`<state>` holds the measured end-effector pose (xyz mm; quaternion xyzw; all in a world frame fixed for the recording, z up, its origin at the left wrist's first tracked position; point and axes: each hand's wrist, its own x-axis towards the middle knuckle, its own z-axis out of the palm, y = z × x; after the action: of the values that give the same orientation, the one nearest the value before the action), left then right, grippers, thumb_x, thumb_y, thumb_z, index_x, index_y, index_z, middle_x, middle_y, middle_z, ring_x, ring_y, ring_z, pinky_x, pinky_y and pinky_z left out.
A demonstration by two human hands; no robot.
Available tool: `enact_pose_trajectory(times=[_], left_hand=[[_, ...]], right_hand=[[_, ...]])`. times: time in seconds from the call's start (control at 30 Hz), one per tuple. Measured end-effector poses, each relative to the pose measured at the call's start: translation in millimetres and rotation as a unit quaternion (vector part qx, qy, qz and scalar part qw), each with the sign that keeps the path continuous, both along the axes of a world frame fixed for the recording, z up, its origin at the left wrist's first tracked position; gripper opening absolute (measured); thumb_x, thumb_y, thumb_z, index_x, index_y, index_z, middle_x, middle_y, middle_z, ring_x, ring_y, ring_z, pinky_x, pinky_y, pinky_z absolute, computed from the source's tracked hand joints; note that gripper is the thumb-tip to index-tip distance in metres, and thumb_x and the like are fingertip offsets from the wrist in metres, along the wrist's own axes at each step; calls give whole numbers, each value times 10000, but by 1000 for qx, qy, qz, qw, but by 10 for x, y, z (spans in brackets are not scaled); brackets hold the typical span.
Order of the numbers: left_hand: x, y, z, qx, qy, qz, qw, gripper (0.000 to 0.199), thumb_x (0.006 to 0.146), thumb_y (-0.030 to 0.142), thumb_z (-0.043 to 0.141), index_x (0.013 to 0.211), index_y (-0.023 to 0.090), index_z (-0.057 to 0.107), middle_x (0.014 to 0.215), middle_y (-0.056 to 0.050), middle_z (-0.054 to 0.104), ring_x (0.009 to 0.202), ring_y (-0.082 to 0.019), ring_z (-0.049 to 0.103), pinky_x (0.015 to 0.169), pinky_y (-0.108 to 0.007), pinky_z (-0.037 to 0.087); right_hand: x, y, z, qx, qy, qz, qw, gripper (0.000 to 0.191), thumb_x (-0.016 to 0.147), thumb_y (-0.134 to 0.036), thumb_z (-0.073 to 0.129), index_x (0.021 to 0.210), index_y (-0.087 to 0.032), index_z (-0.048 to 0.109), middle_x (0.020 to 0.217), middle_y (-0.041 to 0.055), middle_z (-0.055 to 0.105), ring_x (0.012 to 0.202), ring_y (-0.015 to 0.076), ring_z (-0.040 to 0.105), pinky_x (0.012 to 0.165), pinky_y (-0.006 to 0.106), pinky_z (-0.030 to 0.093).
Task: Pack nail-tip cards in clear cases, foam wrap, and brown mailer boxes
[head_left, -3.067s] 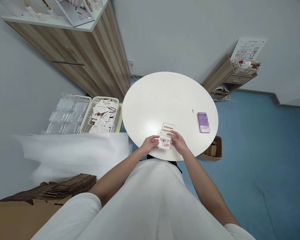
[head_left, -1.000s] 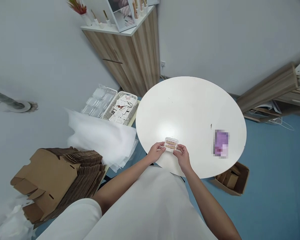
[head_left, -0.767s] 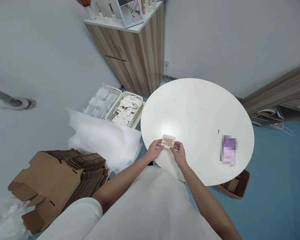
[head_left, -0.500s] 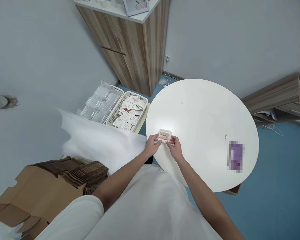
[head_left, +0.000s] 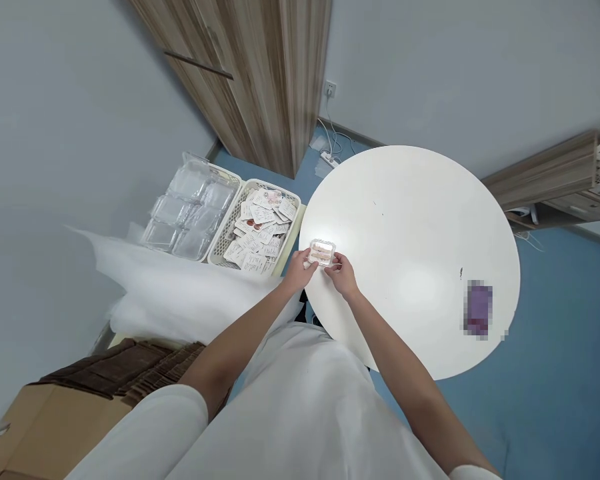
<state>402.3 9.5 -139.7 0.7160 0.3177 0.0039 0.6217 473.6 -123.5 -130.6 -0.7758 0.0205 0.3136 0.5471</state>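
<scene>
Between my two hands is a small clear plastic case [head_left: 322,253], with pinkish and tan strips showing inside it. My left hand [head_left: 300,270] grips its left side, thumb at the near edge. On the other side, my right hand [head_left: 342,275] pinches the right edge with curled fingers. The case is held over the left part of a round white table [head_left: 405,200]. Whether its lid is fully closed is too small to tell.
Left of the table, one white basket [head_left: 295,200] holds printed cards and another carries stacked clear plastic boxes [head_left: 185,210]. White foam sheeting [head_left: 180,287] and folded brown cardboard boxes [head_left: 65,413] lie nearer. A blurred purple object [head_left: 479,308] rests on the table's right. Behind stands a wooden cabinet [head_left: 260,80].
My view has tipped downward and shifted, so the cabinet top has left the picture. Both hands still hold the case, which now appears slightly higher and further left in view.
</scene>
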Motion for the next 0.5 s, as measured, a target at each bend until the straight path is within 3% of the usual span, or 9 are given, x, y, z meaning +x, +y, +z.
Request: enact_pose_trajectory(times=[0.5], left_hand=[[130,116,-49,14,28,-57,998,492,759,261,553,1230,187,435,1152,-106,414,1003,-186,472,765,-265,429]], right_hand=[[70,129,-47,-27,3,16,1000,527,605,-233,598,1116,-216,469,963,25,489,758,136,489,773,334,441]])
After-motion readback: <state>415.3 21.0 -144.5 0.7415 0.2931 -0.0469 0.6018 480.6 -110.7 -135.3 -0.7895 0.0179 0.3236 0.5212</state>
